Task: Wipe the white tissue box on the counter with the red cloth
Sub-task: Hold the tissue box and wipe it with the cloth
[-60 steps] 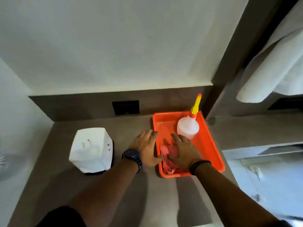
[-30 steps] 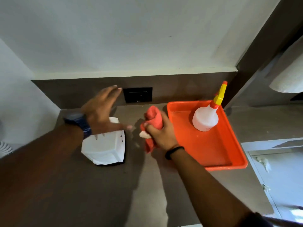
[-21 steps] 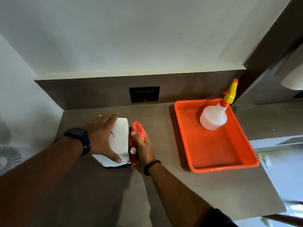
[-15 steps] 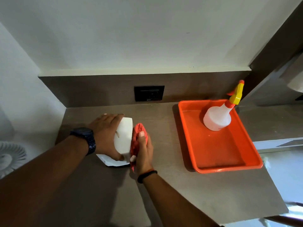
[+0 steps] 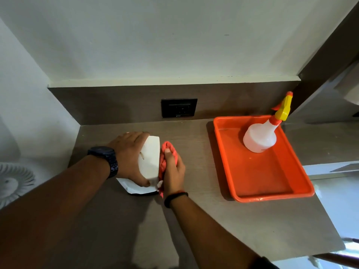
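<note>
The white tissue box (image 5: 150, 160) stands on the brown counter (image 5: 204, 220) left of centre. My left hand (image 5: 129, 158), with a dark watch on the wrist, lies over the box's top and left side and grips it. My right hand (image 5: 173, 171) holds the red cloth (image 5: 168, 149) bunched up and presses it flat against the box's right side. Much of the box is hidden under my left hand, and part of the cloth is hidden behind my right fingers.
An orange tray (image 5: 272, 195) sits on the right of the counter with a white spray bottle (image 5: 260, 137) with a yellow nozzle at its far end. A black wall socket (image 5: 179, 108) is set in the backsplash. A white fan (image 5: 13, 181) shows at the left edge.
My right hand took the red cloth out of the orange tray and brought it to the box's right side. My left hand moved onto the box and closed on it.
</note>
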The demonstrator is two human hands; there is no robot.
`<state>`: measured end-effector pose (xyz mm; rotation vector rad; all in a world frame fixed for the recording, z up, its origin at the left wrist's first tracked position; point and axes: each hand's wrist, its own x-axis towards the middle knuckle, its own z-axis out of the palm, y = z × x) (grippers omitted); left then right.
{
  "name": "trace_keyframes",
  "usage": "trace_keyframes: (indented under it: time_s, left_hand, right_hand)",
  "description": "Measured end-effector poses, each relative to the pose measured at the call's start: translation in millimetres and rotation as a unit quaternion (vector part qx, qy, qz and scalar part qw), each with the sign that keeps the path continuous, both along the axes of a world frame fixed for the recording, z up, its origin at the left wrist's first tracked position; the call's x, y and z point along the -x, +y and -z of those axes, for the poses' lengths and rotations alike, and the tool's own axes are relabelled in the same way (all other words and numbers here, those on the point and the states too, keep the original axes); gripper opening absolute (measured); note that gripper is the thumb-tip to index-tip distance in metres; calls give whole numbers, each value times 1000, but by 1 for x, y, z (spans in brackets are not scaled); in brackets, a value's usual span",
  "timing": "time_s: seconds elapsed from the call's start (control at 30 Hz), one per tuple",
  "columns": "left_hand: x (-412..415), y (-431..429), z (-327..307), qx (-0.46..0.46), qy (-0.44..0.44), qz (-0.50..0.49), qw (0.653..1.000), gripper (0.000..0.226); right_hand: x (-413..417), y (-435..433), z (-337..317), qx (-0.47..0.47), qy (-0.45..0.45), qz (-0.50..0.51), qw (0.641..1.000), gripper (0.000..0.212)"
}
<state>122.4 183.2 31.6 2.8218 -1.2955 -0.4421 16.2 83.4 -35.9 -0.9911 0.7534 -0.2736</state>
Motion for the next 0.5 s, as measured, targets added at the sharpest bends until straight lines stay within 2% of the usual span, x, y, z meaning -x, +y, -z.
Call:
trace_keyframes:
  time_s: [0.07, 0.13, 0.23, 0.37, 0.5]
  left_hand:
    - [1, -1, -3, 2, 2, -5, 1000, 128]
    - [2, -1, -4, -1, 1, -11, 1000, 129]
    - [4, -2, -3, -27, 1, -16, 1000, 140]
    - [5, -2, -4, -28, 3, -26, 999, 143]
    - [3, -4, -6, -35, 13, -30, 999, 140]
  right_hand:
    - [-17, -10, -10, 30, -6, -2, 1000, 23]
    - [-29, -17, -13, 44, 3, -18, 999, 33]
    - [-26, -17, -8, 27, 38, -18, 999, 41]
    - [5, 1, 4, -7, 63, 11, 998, 41]
    - [2, 1, -3, 9, 10, 16, 1000, 18]
